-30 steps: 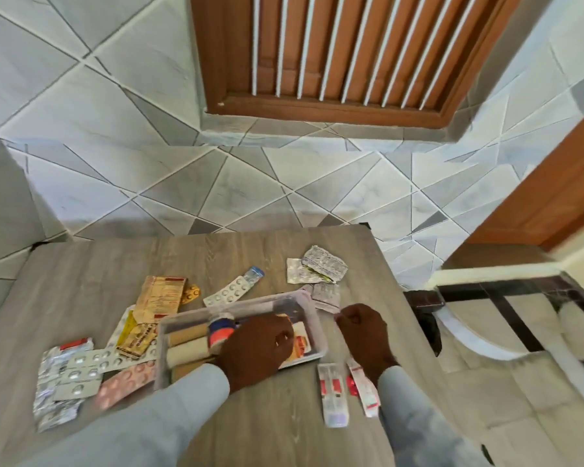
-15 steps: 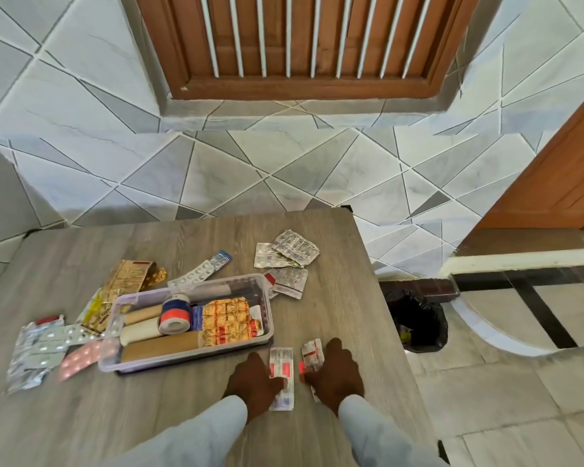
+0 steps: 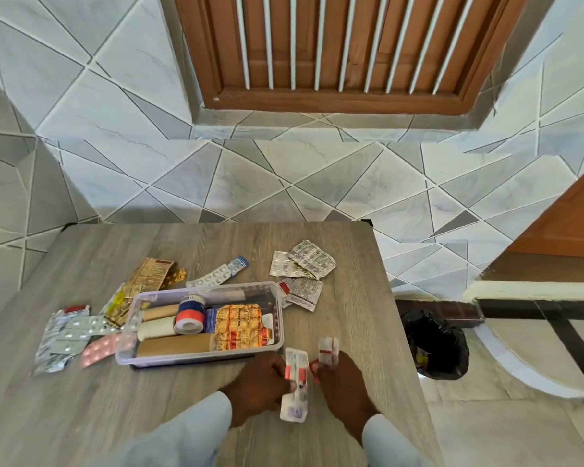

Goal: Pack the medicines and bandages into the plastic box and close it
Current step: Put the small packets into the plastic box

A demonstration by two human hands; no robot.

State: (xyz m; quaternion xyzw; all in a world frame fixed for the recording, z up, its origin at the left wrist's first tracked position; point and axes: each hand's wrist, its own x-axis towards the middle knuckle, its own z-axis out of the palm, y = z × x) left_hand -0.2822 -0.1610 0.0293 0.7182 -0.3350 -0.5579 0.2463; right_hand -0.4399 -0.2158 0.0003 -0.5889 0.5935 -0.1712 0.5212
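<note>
Wooden table [image 3: 196, 244], seen from the head camera; clock directions taken from the plastic box.

Plastic box [image 3: 279, 315]: clear, rectangular, no lid on it, left of table centre. Contents: three tan bandage rolls [image 3: 174, 345] lying lengthwise in the left half; one tape roll with blue and red bands [image 3: 190, 315] against them; an orange-printed blister pack [image 3: 238, 326] in the right half.

Outside the box:
- 9 o'clock: silver blister strips [image 3: 64, 335] in a loose heap, a pink blister strip [image 3: 98, 348] touching the box's left wall.
- 11 o'clock: gold foil packs [image 3: 149, 276], partly overlapping.
- 12 o'clock: one white pill strip with a blue end [image 3: 220, 274], just beyond the far wall.
- 1 to 2 o'clock: crumpled silver foil strips [image 3: 302, 264], and a smaller printed pack [image 3: 300, 293] just beside the box's right corner.
- 5 o'clock: white sachet with red markings [image 3: 295, 382], near the front right corner.

Left hand [image 3: 260, 382]: fingers curled closed on the white sachet's left edge.
Right hand [image 3: 341, 382]: fingers bent over a small white-and-red packet [image 3: 327, 347]; motion blur makes it likely, not certain, that the packet is gripped.

Both hands sit side by side, light sleeves [image 3: 189, 429] at the wrists. Black bin bag [image 3: 435, 345] on the floor beyond the table's right edge.
</note>
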